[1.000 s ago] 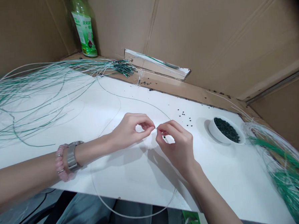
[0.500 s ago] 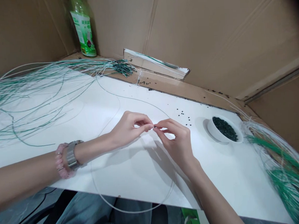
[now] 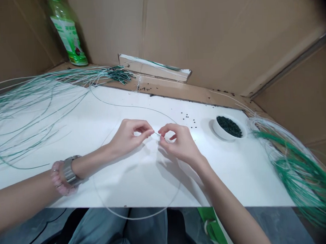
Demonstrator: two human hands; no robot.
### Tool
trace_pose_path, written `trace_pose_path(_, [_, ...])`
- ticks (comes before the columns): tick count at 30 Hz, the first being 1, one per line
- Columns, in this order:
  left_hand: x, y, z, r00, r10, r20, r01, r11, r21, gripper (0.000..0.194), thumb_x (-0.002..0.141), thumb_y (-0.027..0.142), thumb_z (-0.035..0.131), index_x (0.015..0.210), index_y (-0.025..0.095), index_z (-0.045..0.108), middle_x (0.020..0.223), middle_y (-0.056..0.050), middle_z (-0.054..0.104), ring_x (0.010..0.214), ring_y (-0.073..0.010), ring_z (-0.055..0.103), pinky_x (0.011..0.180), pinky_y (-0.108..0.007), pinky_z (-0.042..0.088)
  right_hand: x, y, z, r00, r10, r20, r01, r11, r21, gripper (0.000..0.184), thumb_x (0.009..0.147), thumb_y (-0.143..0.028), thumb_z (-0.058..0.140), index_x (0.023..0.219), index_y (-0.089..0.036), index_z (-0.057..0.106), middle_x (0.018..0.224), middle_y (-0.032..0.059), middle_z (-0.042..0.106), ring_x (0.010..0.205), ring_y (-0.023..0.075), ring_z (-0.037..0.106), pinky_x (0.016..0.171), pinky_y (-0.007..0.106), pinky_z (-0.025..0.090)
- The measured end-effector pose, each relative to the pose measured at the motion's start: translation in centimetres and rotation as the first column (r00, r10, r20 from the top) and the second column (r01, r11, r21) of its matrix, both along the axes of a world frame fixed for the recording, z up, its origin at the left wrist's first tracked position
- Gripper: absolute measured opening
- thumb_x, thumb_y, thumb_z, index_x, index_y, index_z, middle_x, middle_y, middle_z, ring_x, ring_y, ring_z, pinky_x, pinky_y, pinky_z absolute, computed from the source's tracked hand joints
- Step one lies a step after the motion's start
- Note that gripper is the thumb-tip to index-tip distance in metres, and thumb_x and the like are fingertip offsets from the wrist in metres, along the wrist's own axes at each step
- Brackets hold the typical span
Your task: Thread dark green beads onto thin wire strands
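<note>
Against cardboard [image 3: 229, 34], wires [image 3: 299, 173] on white tabletop [image 3: 245, 176]

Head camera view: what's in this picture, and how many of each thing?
Cardboard walls: several, tan, behind and right of the board.
White board: one, white, under the hands.
Drink bottle: one, green-labelled, back left corner.
Wire bundles: two, green and white, left and right.
White bowl: one, white, right of the hands.
Beads: many, dark green, in the bowl and scattered nearby.
Thin wire: one, pale, looping across the board to the hands.
Jeans: one pair, blue-grey, below the board.
Bracelet: one, pink, left wrist.
Wristwatch: one, silver, left wrist.
Left hand: one, pinching the thin wire.
Right hand: one, fingers beside the thin wire.
</note>
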State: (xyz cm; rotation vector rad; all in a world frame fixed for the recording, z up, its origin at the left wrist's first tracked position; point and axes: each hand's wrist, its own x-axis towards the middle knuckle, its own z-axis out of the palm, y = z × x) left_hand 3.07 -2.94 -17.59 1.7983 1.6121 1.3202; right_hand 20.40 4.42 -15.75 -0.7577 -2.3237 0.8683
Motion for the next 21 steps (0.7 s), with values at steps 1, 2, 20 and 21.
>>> trace_pose_path(1, [0.0,0.0,0.0,1.0,0.005,-0.015,-0.005,1.0,-0.001,0.014,0.081,0.022,0.06,0.071,0.014,0.067,0.066,-0.001,0.068,0.061,-0.0102,0.059,0.06,-0.02,0.045,0.1,0.0,0.1,1.0,-0.002,0.008,0.002,1.0,-0.012,0.006,0.072,-0.015,0.06,0.071,-0.02,0.065,0.079,0.0021,0.069,0.079,0.0183,0.064,0.063,0.031,0.051])
trace_pose_path(2, [0.0,0.0,0.0,1.0,0.006,-0.03,-0.006,1.0,-0.004,0.015,0.081,0.024,0.06,0.072,0.015,0.067,0.067,-0.001,0.068,0.061,-0.0104,0.059,0.06,-0.02,0.045,0.1,0.1,0.1,1.0,0.005,0.008,-0.005,1.0,-0.025,0.006,0.072,-0.017,0.061,0.073,-0.02,0.066,0.08,0.0021,0.07,0.08,0.0185,0.064,0.065,0.031,0.051])
trace_pose_path(20, [0.7,15.3,0.9,0.908,-0.081,-0.411,0.01,0.985,-0.172,0.029,0.075,0.028,0.06,0.096,0.011,0.069,0.093,-0.012,0.068,0.082,-0.0218,0.061,0.076,-0.032,0.046,-1.4,0.6,-1.2,0.872,0.027,-0.489,-0.125,0.978,-0.169,0.006,0.077,-0.02,0.062,0.073,-0.017,0.064,0.071,-0.002,0.066,0.066,0.0079,0.061,0.068,0.022,0.055])
trace_pose_path(21, [1.4,16.3,0.6,0.896,-0.109,-0.431,0.028,0.981,-0.191,0.03,0.074,0.027,0.062,0.099,0.012,0.069,0.092,-0.011,0.068,0.08,-0.0216,0.061,0.076,-0.032,0.046,-1.4,0.5,-1.2,0.86,0.026,-0.51,-0.131,0.976,-0.172,0.006,0.077,-0.021,0.062,0.072,-0.017,0.064,0.071,-0.002,0.066,0.067,0.0079,0.061,0.068,0.021,0.056])
